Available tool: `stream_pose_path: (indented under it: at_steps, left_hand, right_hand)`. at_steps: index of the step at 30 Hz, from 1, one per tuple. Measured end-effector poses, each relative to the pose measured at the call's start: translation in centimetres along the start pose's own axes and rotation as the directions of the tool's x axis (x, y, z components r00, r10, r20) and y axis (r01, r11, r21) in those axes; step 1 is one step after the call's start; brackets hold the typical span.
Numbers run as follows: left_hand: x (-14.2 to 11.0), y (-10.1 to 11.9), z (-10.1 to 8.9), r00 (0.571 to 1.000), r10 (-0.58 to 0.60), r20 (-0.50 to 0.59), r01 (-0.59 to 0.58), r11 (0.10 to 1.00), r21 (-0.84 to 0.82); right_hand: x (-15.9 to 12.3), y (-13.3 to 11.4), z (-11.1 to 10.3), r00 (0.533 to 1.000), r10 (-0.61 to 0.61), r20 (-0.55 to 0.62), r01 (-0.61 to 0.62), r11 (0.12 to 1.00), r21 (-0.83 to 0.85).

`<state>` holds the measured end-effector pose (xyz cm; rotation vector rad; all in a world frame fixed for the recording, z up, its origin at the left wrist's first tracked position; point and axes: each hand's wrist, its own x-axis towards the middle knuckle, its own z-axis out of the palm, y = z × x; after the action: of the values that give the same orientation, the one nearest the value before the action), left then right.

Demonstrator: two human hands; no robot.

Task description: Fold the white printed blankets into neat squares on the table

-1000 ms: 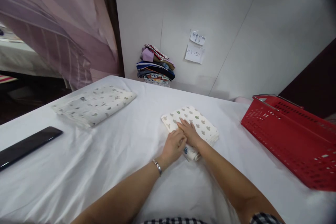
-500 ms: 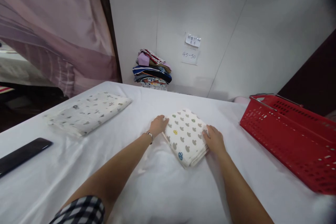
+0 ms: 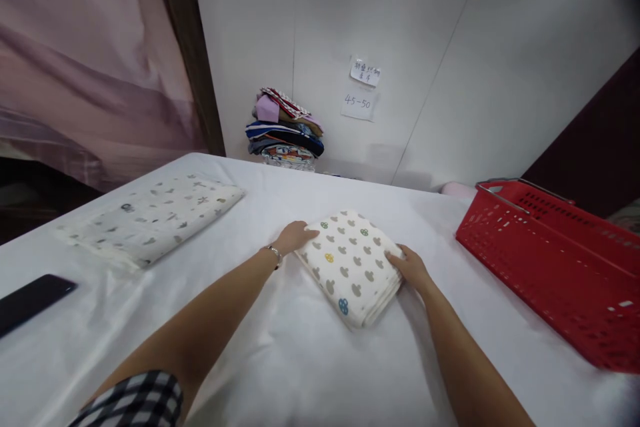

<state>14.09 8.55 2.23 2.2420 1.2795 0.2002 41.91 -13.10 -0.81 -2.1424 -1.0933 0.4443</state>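
A folded white cloth (image 3: 350, 260) printed with grey mushrooms, plus a few green, yellow and blue ones, is between my hands above the white-covered table. My left hand (image 3: 294, 238) grips its left corner, thumb on top and fingers out of sight underneath. At the opposite corner my right hand (image 3: 411, 265) pinches the layered edge in the same way, thumb on the upper face. Several folded layers show along the cloth's near right side. Whether its underside still touches the table I cannot tell.
Another folded white cloth (image 3: 165, 213) with a grey print lies on the left. Near the left edge is a dark phone-like slab (image 3: 35, 300). A red plastic basket (image 3: 545, 273) stands on the right. Beyond the table, a stack of folded fabrics (image 3: 285, 130) is against the wall.
Both hands have closed on the cloth's corners, their fingers slipping under its edges. The cloth appears slightly raised and tilted. The view has shifted a little.
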Motion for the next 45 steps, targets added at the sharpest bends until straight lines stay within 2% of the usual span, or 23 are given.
stream_pose_path:
  at_steps: [3, 7, 11, 14, 17, 18, 20, 23, 26, 30, 34, 36, 40, 42, 45]
  left_hand:
    - [-0.8, -1.2, -0.9, 0.998, -0.032, -0.048, 0.032, 0.999, -0.007]
    - [-2.0, -3.2, -1.5, 0.973, -0.157, -0.17, 0.159, 0.987, -0.003]
    - [-3.2, -4.1, -1.3, 0.951, -0.228, -0.207, 0.229, 0.973, -0.019]
    - [-4.1, -3.8, -1.2, 0.944, -0.228, -0.236, 0.229, 0.973, -0.025]
    - [-5.1, -2.9, -0.8, 0.924, -0.089, -0.371, 0.12, 0.991, 0.059]
    - [-5.3, -2.6, -0.5, 0.914, -0.005, -0.406, 0.054, 0.993, 0.11]
    - [-5.7, -2.2, 0.4, 0.902, 0.159, -0.402, -0.083, 0.976, 0.201]
    - [-5.9, -2.1, 1.8, 0.914, 0.262, -0.31, -0.187, 0.95, 0.25]
    - [-5.7, -2.4, 2.4, 0.925, 0.254, -0.283, -0.185, 0.951, 0.248]
    - [-5.4, -2.1, 1.9, 0.93, 0.244, -0.274, -0.179, 0.954, 0.242]
    - [-6.0, -2.0, 1.1, 0.957, 0.204, -0.207, -0.173, 0.972, 0.158]
    - [-6.9, -2.5, 0.9, 0.954, 0.192, -0.23, -0.177, 0.981, 0.084]
    - [-9.6, -4.3, 1.2, 0.907, 0.22, -0.359, -0.227, 0.974, 0.023]
    - [-10.6, -5.1, 1.3, 0.908, 0.219, -0.358, -0.227, 0.974, 0.02]
    - [-11.1, -5.5, 1.3, 0.916, 0.193, -0.352, -0.193, 0.981, 0.033]
  right_hand:
    - [2.1, -1.3, 0.7, 0.999, -0.039, -0.023, 0.038, 0.998, -0.053]
    - [5.6, -4.4, 2.7, 0.996, -0.085, -0.021, 0.084, 0.995, -0.048]
    - [7.4, -7.0, 4.6, 0.994, -0.109, -0.009, 0.103, 0.964, -0.243]
    - [5.9, -8.4, 5.0, 0.979, -0.194, -0.061, 0.154, 0.902, -0.405]
    - [2.0, -9.6, 5.4, 0.909, -0.413, -0.058, 0.34, 0.814, -0.471]
    - [0.4, -9.9, 5.8, 0.878, -0.479, -0.015, 0.419, 0.783, -0.46]
    - [-2.5, -10.4, 6.7, 0.822, -0.559, 0.107, 0.548, 0.727, -0.414]
    - [-5.3, -10.4, 8.2, 0.78, -0.565, 0.269, 0.626, 0.692, -0.361]
    - [-6.1, -10.1, 9.0, 0.776, -0.555, 0.3, 0.631, 0.685, -0.364]
    - [-5.8, -9.9, 8.7, 0.781, -0.561, 0.275, 0.625, 0.694, -0.359]
    - [-6.1, -9.4, 7.8, 0.786, -0.557, 0.269, 0.614, 0.753, -0.236]
    - [-6.6, -8.8, 7.3, 0.778, -0.581, 0.241, 0.624, 0.761, -0.178]
    - [-7.8, -7.5, 6.9, 0.707, -0.664, 0.242, 0.707, 0.675, -0.21]
    - [-8.1, -7.3, 7.0, 0.67, -0.691, 0.271, 0.743, 0.622, -0.247]
    - [-8.2, -7.4, 7.1, 0.637, -0.721, 0.273, 0.769, 0.57, -0.289]
